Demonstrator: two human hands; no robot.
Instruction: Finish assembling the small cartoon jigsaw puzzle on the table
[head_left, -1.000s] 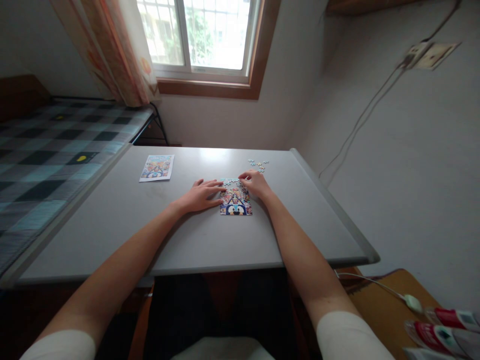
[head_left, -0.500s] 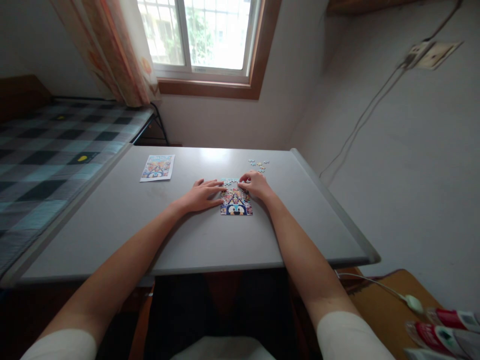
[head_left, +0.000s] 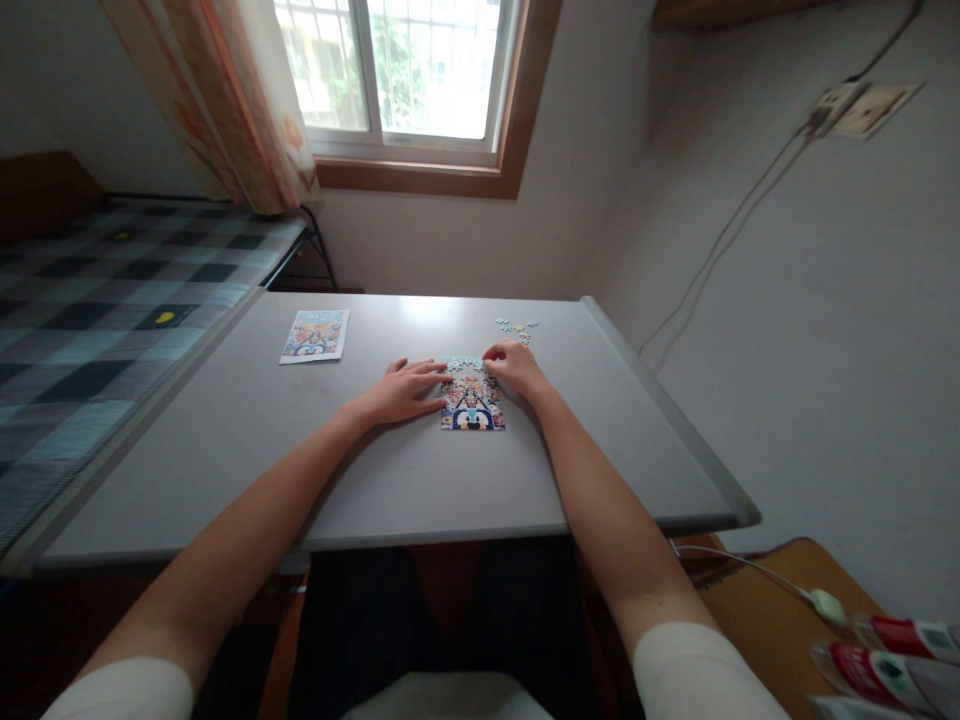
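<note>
A small colourful jigsaw puzzle (head_left: pixel 472 405) lies partly assembled in the middle of the grey table (head_left: pixel 375 470). My left hand (head_left: pixel 401 388) rests flat on the table against the puzzle's left edge, fingers stretched out. My right hand (head_left: pixel 514 364) sits at the puzzle's upper right corner, fingers curled down onto the top row; whether a piece is under the fingertips is hidden. A few loose puzzle pieces (head_left: pixel 517 326) lie just beyond the right hand.
A printed reference picture (head_left: pixel 315 335) lies at the table's back left. A bed with a checked cover (head_left: pixel 90 310) adjoins the table's left side. A wooden surface with red-and-white packets (head_left: pixel 892 650) stands at lower right. A window and curtain are behind.
My right hand has shifted slightly right and back along the puzzle's top edge. The left hand has stayed put.
</note>
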